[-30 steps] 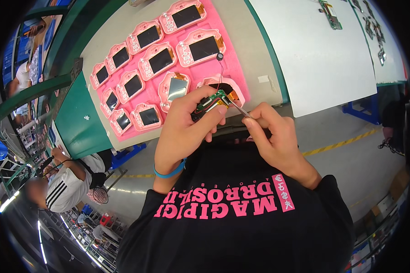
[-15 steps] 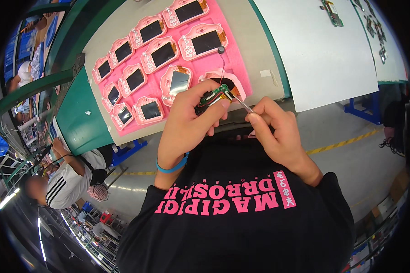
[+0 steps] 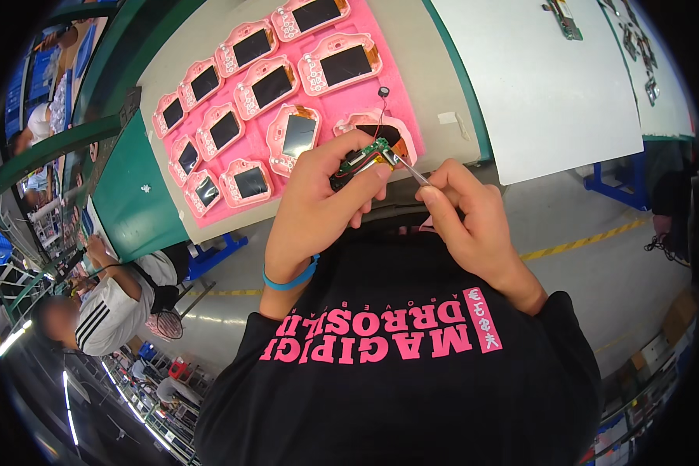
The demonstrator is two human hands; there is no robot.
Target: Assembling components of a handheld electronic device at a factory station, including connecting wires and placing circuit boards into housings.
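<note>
My left hand [image 3: 314, 198] is closed around a small green circuit board [image 3: 377, 147], pinching it between thumb and fingers. A thin wire runs from the board to a small round black part [image 3: 383, 92], which lies beyond it. Between the thumb and fingers of my right hand [image 3: 470, 221] is a pair of slim metal tweezers [image 3: 414, 172], with the tip at the board's right end. Directly behind the board sits a pink casing [image 3: 402, 132] with a dark screen, partly hidden by my left hand. Nearest to my left fingers is another pink casing [image 3: 294, 140] with a greyish screen.
Several more pink casings with screens lie in rows on a pink foam mat [image 3: 396, 78]. A white sheet [image 3: 559, 93] covers the bench to the right, with circuit boards [image 3: 565, 19] at its far end. Someone in a white shirt [image 3: 116, 314] works at the left.
The mat and casings have shifted slightly left and up in view. The round black part sits a little lower and further right. Both hands keep their holds, with the tweezers still at the board.
</note>
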